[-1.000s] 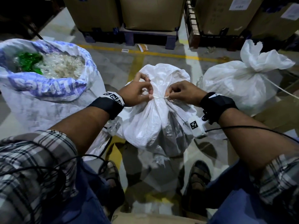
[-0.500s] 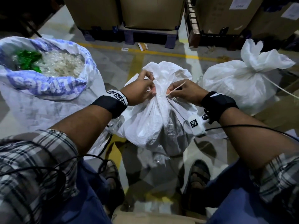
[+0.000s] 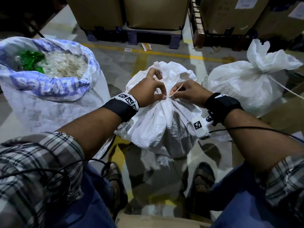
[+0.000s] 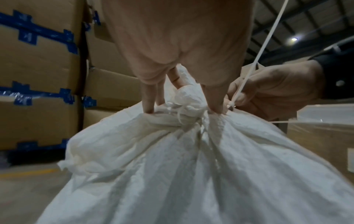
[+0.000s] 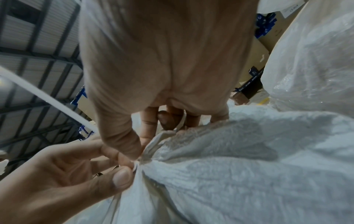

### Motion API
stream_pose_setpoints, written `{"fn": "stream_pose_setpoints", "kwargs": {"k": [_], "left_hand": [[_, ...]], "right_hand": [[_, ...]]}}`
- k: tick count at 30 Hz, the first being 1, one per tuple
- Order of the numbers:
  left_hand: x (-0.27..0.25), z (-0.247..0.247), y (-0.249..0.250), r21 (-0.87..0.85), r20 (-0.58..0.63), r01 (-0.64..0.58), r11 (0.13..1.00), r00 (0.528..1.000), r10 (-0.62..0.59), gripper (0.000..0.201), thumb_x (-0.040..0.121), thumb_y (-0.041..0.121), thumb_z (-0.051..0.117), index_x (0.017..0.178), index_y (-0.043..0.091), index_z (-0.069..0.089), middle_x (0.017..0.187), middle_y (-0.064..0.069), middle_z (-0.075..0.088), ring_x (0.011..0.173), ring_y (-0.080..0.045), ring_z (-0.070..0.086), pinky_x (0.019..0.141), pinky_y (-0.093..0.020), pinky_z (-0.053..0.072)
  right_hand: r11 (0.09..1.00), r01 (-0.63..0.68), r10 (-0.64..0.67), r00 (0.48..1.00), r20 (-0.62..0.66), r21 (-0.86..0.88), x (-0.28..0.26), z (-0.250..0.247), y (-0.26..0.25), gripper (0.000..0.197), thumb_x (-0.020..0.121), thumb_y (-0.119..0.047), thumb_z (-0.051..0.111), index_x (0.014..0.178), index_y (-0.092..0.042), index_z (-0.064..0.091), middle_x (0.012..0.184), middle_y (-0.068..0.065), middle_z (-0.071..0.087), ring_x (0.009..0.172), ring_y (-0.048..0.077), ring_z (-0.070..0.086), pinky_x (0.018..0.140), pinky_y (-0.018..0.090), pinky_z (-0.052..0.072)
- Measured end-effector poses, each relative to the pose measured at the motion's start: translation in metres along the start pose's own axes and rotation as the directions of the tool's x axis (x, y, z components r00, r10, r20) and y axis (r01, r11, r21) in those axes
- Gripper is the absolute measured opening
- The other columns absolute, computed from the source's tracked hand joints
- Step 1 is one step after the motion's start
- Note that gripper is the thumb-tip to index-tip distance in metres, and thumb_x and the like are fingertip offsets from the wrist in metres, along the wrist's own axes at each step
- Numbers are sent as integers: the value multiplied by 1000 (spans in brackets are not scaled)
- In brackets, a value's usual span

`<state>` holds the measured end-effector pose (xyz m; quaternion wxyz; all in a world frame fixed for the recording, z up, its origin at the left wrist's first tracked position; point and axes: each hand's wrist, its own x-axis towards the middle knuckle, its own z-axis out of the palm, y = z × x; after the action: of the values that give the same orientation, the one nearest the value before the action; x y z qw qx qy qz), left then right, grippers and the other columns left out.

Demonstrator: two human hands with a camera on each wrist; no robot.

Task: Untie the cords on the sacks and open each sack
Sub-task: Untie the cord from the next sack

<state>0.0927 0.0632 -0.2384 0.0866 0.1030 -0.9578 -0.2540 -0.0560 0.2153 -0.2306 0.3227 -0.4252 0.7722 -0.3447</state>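
Of the three woven sacks on the warehouse floor, the open sack (image 3: 47, 83) at the left shows its plastic scrap, the tied sack (image 3: 243, 86) at the right waits untouched, and the middle sack (image 3: 158, 125) stands between the person's feet. Its white cord (image 3: 176, 90) now sticks up freer from the neck than a second ago (the knot seems to be giving). The right hand (image 3: 189, 93) pinches that end, the left hand (image 3: 148, 89) pinches the knot; stacked cartons (image 3: 156, 12) stand well behind, nothing blocking.
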Motion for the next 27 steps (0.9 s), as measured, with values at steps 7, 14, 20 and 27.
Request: {"fn": "stream_pose_setpoints", "kwargs": {"k": [7,14,20,27], "left_hand": [[0,-14,-19,91,72,-34,995,997,27,16,93,28,70,101,14,69,138,-6,38,84,-16,57,89,-35,52],[-5,-20,-16,156,-25,-47,987,998,52,25,81,46,74,101,33,69,121,0,47,104,-23,55,85,-34,48],[1,-16,7,436,-77,-109,893,984,158,30,73,60,76,87,33,77,117,1,50,123,-30,43,99,-43,38],[4,-21,5,565,-51,-101,819,986,157,30,81,58,69,94,31,73,120,-3,46,116,-32,43,93,-45,33]], "right_hand": [[999,7,-8,1000,19,46,1,-2,0,8,87,-2,68,91,5,71,53,-18,60,47,-5,47,49,6,34],[998,-11,10,1000,8,69,1,0,-2,10,86,-2,69,93,5,72,72,1,66,69,10,53,67,22,39],[993,-30,29,1000,12,118,0,2,-4,12,86,-1,68,93,8,69,77,15,60,69,20,48,66,30,37],[988,-49,44,998,33,147,2,-1,-1,12,87,-2,67,93,8,68,78,19,54,67,26,36,56,30,25]]}}
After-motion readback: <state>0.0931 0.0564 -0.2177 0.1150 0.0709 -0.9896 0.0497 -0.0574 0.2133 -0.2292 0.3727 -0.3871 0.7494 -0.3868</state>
